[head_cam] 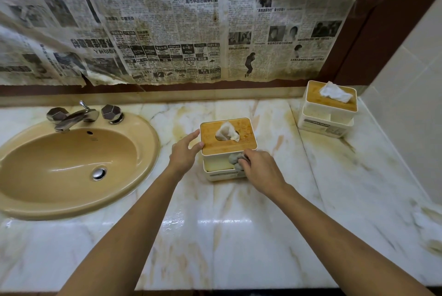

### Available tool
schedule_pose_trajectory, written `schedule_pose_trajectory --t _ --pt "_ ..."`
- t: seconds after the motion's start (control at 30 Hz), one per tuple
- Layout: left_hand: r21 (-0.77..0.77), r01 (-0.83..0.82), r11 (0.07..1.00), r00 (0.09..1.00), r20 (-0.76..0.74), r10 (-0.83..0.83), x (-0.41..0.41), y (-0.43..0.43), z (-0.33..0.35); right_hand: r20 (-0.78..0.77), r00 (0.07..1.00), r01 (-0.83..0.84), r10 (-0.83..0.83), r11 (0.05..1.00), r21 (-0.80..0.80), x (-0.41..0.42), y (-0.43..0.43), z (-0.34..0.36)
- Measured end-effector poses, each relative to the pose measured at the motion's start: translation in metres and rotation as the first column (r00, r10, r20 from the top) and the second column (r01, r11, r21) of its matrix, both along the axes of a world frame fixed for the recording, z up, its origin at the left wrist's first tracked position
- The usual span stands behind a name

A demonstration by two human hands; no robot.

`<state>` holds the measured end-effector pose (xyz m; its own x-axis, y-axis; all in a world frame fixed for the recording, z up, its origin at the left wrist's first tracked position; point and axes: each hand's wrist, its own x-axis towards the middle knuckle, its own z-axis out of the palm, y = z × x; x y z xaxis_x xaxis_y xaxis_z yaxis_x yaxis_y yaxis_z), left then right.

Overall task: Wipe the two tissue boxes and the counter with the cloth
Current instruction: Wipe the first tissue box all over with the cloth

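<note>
Two tissue boxes sit on the marble counter [239, 236]. The near tissue box [227, 147] is in the middle of the frame, with a wooden lid and a white tissue poking out of the hole on top. The left hand [184, 154] is open, with its fingertips touching the left edge of that box's lid. The right hand [259, 167] is closed around a scrunched gray cloth [236, 160] and presses it against the front of the same box, at the lower right part. The far tissue box [327, 109] stands at the upper right of the frame, in the back corner of the counter, well apart from both hands. A tan sink [71, 164] with a silver faucet [76, 116] fills the left side. Old newspaper [167, 20] covers the wall across the top of the frame.
</note>
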<state>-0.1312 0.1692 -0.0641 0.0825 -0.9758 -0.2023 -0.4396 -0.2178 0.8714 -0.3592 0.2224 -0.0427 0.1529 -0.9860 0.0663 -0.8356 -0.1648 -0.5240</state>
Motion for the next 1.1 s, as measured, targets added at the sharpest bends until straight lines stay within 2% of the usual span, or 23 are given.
schedule_pose_trajectory --t 0.07,0.13,0.23,0.37,0.43,0.53,0.63,0.73,0.87,1.0,1.1 --pt "0.000 -0.001 1.000 1.000 -0.001 0.001 0.000 0.000 0.001 -0.176 0.984 -0.008 0.002 0.999 -0.034 -0.003 -0.005 0.000" --pt "0.001 0.001 1.000 1.000 -0.002 -0.001 0.001 0.000 0.001 -0.255 0.967 0.003 -0.006 1.000 -0.011 -0.006 -0.008 0.002" --pt "-0.001 -0.001 1.000 1.000 0.002 0.001 0.001 0.001 0.001 -0.124 0.989 0.093 -0.087 0.995 0.042 -0.010 -0.008 0.010" --pt "-0.002 0.003 1.000 1.000 0.002 -0.003 0.001 0.000 0.001 0.243 0.946 0.235 -0.213 0.970 -0.062 -0.021 -0.010 0.030" --pt "0.000 -0.001 1.000 1.000 -0.007 0.001 0.001 0.000 0.001 0.324 0.928 0.231 -0.184 0.967 -0.110 -0.023 -0.010 0.036" --pt "0.002 -0.002 1.000 1.000 -0.012 0.002 0.002 0.000 0.000 0.250 0.963 0.129 -0.097 0.985 -0.116 -0.016 -0.005 0.029" --pt "0.001 0.003 1.000 1.000 -0.006 -0.003 0.002 0.000 0.000 0.097 0.994 0.038 -0.040 0.999 0.019 -0.003 0.001 0.006" --pt "0.001 0.000 1.000 1.000 -0.008 0.000 0.001 0.000 0.001 -0.028 0.999 0.040 -0.037 0.995 0.096 0.003 -0.002 -0.002" --pt "-0.002 -0.001 1.000 1.000 -0.005 0.001 0.000 0.001 0.000 0.066 0.997 0.038 -0.046 0.992 0.122 -0.001 -0.007 0.007" --pt "-0.002 0.002 1.000 1.000 -0.008 -0.002 0.000 0.001 -0.001 0.225 0.969 0.123 -0.105 0.990 -0.066 -0.004 -0.004 0.017" --pt "-0.008 0.003 1.000 1.000 -0.004 -0.003 0.000 0.001 -0.001 0.205 0.976 0.101 -0.074 0.987 -0.124 -0.002 -0.001 0.010"
